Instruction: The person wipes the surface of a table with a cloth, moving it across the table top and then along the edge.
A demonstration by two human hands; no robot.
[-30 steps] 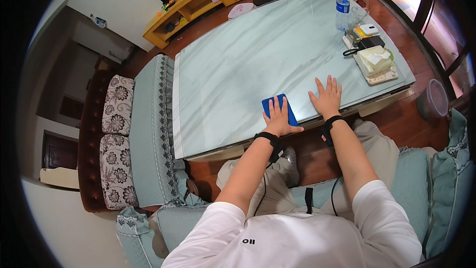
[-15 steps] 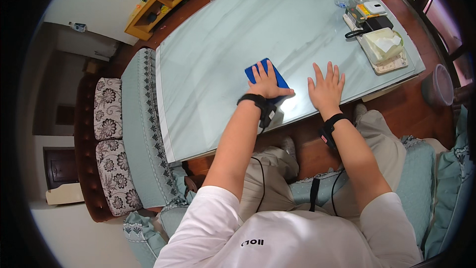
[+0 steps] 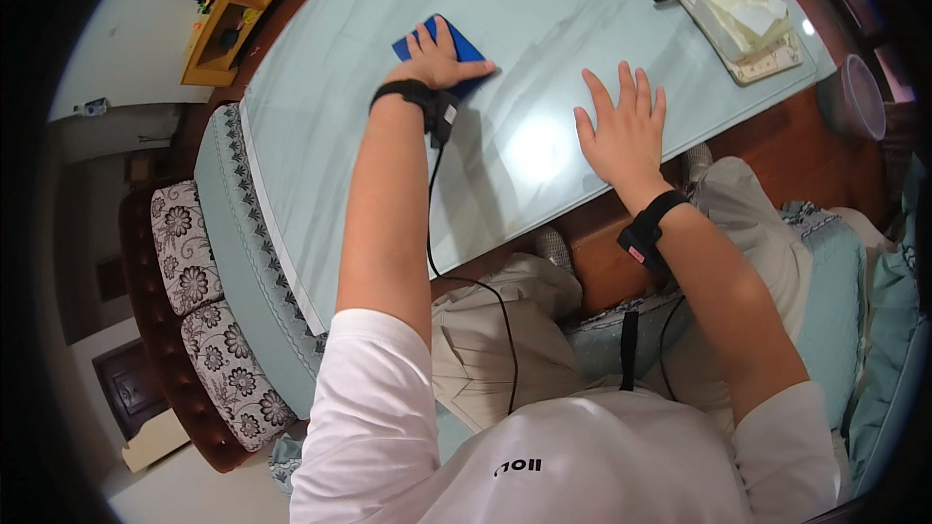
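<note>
My left hand [image 3: 433, 65] lies flat with fingers spread on a blue folded cloth [image 3: 463, 45], pressing it against the glass-topped, marble-patterned table [image 3: 340, 116]. Part of the cloth is hidden under the palm; its corners show past the fingers and beside the thumb. Near the table's front edge, my right hand [image 3: 621, 136] rests palm down with its fingers apart and nothing in them. Each wrist wears a black strap with a small box.
At the right end of the table, a tissue pack [image 3: 746, 17] sits on a pale tray [image 3: 769, 66], with a black case and small boxes behind. A bin [image 3: 859, 97] stands beyond that corner. A sofa [image 3: 228, 369] lines the left; a wooden cabinet [image 3: 238, 5] is far left.
My left hand has slid the cloth farther away and left across the table, arm reaching out. My right hand stays on the table near its front edge. The view has shifted.
</note>
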